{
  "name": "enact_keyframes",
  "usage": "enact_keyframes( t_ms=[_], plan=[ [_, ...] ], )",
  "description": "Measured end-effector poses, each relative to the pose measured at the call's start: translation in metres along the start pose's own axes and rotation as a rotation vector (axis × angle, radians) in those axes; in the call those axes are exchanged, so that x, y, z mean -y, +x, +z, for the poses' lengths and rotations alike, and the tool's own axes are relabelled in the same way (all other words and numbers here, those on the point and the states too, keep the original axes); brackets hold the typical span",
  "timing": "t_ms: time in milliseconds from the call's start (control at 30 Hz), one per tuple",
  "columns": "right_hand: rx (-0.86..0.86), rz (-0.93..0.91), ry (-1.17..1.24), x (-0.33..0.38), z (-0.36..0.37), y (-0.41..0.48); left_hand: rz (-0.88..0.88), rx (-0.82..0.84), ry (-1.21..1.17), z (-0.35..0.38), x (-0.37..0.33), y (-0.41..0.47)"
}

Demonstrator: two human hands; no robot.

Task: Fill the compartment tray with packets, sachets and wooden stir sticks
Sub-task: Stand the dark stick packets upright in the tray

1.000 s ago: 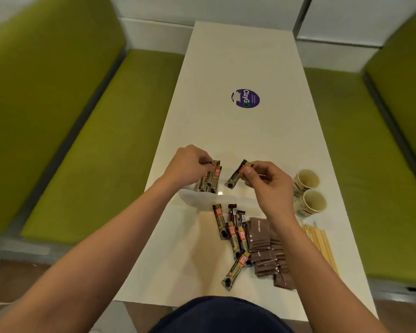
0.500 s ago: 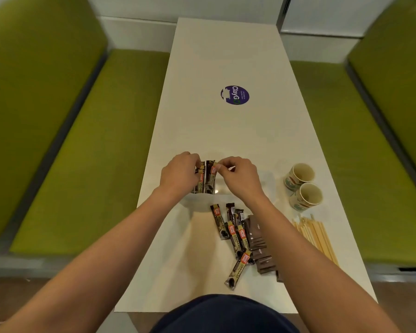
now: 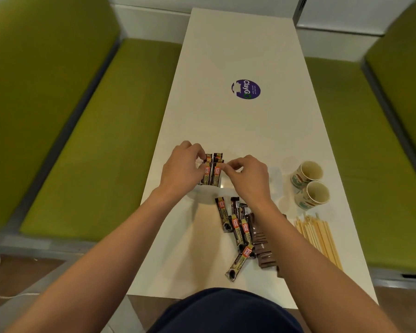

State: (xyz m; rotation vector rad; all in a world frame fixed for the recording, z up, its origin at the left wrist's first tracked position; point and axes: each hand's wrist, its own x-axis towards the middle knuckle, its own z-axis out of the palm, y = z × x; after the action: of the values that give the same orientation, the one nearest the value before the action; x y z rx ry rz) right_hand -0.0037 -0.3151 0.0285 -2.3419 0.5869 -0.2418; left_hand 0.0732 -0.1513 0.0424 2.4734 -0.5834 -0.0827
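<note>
In the white plastic compartment tray (image 3: 208, 189), near the left edge of the long white table (image 3: 226, 121), black-and-orange coffee stick packets (image 3: 214, 173) stand upright. The left hand (image 3: 181, 170) pinches their left side; the right hand (image 3: 247, 176) pinches one top. I judge that an uneven release could topple the loose bundle, and hard pressing might nudge the light tray towards that edge

- "ClayGO" stands on the round purple sticker (image 3: 246, 89) on the long white table (image 3: 226, 56).
- "GRANULES" runs along the dark narrow stick sachets (image 3: 238, 264); the print on their orange labels is too small to read.
</note>
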Motion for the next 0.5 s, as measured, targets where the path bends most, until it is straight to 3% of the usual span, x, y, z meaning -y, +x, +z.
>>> enact_keyframes(
  t_ms=[100,333,500],
  plan=[
    [0.002,-0.02,0.053,-0.011,-0.023,-0.027,-0.015,-0.059,-0.081,0.0,-0.008,-0.025],
    [0.34,-0.024,-0.266,-0.057,-0.03,-0.077,-0.075,0.224,-0.027,0.063,-0.013,-0.081],
    [0.42,-0.148,-0.401,-0.062,-0.012,-0.083,-0.15,0.284,0.037,0.088,-0.017,-0.095]
  ],
)
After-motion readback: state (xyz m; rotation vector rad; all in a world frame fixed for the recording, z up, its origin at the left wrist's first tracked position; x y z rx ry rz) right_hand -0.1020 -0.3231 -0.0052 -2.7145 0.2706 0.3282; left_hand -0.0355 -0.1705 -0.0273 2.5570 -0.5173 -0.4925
